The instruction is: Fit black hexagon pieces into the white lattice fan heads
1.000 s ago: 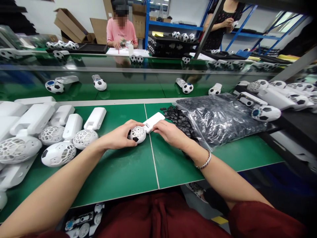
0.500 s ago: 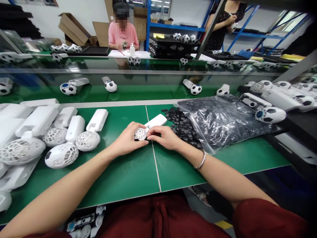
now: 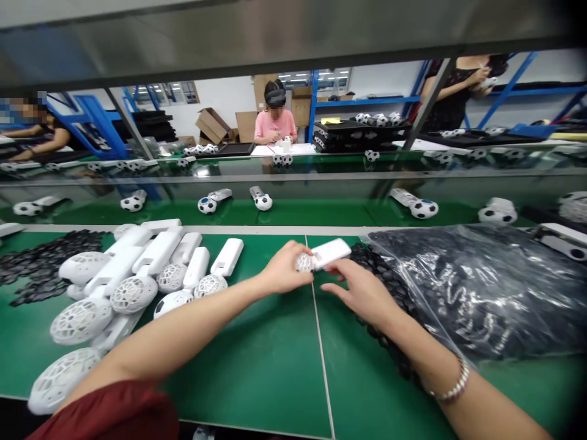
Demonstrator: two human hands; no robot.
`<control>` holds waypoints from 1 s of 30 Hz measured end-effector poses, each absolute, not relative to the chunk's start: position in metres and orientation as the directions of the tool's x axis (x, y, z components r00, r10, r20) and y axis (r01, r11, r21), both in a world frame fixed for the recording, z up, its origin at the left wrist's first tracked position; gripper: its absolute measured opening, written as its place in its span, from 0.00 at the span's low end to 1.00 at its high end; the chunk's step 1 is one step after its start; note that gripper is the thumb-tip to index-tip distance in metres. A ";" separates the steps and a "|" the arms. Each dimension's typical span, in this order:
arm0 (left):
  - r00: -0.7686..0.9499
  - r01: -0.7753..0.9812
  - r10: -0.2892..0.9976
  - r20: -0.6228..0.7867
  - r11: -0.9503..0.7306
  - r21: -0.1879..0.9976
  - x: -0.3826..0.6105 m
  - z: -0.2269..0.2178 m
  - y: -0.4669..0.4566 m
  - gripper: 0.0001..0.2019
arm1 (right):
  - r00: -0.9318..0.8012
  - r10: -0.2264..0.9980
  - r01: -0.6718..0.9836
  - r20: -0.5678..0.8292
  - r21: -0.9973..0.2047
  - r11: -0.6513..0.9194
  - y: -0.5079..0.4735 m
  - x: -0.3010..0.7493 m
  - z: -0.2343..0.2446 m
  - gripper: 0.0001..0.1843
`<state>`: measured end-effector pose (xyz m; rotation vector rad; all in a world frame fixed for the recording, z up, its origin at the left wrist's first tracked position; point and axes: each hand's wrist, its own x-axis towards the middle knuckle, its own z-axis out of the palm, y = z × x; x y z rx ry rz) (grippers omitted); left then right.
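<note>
My left hand (image 3: 285,269) is wrapped round the ball-shaped head of a white football-patterned device (image 3: 323,255), whose flat white handle sticks out to the right above the green mat (image 3: 257,360). Just below that handle is my right hand (image 3: 362,293), fingers loosely apart, not gripping anything that I can see. It lies over a spill of small black pieces (image 3: 367,260) at the mouth of a clear plastic bag (image 3: 481,287) full of the same pieces.
Several white devices of the same kind (image 3: 137,281) lie piled at the left, with more black pieces (image 3: 41,263) beyond them. Finished black-and-white ones (image 3: 261,198) ride a green conveyor behind. Across it a person in pink (image 3: 275,122) sits working; another stands at the far right.
The view has swung up and left, showing more of the bench and an overhead beam. My right hand has come off the device's head and dropped below the handle; the left still holds it.
</note>
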<state>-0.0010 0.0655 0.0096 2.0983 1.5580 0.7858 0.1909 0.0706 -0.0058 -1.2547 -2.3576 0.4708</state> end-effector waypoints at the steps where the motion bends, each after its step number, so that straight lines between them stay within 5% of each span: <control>1: 0.203 0.741 0.955 0.216 -0.294 0.603 0.001 0.013 0.086 0.22 | -0.471 0.857 0.779 0.211 -0.357 0.516 0.073 0.198 -0.005 0.14; 4: 0.140 0.793 0.955 0.262 -0.267 0.548 0.010 0.021 0.156 0.25 | -0.414 0.896 0.902 0.163 -0.061 0.428 0.079 0.217 -0.009 0.15; 7: 0.057 0.838 0.962 0.265 -0.191 0.511 0.014 0.027 0.217 0.23 | -0.415 0.904 0.910 0.103 0.035 0.414 0.083 0.225 -0.013 0.14; 14: -0.226 0.886 0.952 0.208 0.112 0.449 -0.028 0.022 0.267 0.20 | -0.383 0.924 0.924 -0.026 0.006 0.383 0.085 0.224 0.000 0.10; 19: -0.217 0.880 0.959 0.181 0.112 0.461 -0.052 0.015 0.247 0.19 | -0.356 0.933 0.935 -0.055 -0.006 0.356 0.083 0.225 0.008 0.13; 26: -0.181 0.706 0.972 0.151 0.022 0.707 -0.074 0.073 0.208 0.32 | -0.362 0.931 0.932 -0.047 -0.055 0.359 0.087 0.229 0.007 0.10; 30: -0.086 0.501 0.996 0.037 0.011 0.865 -0.080 0.116 0.158 0.22 | -0.365 0.929 0.930 -0.063 -0.072 0.361 0.088 0.232 0.006 0.09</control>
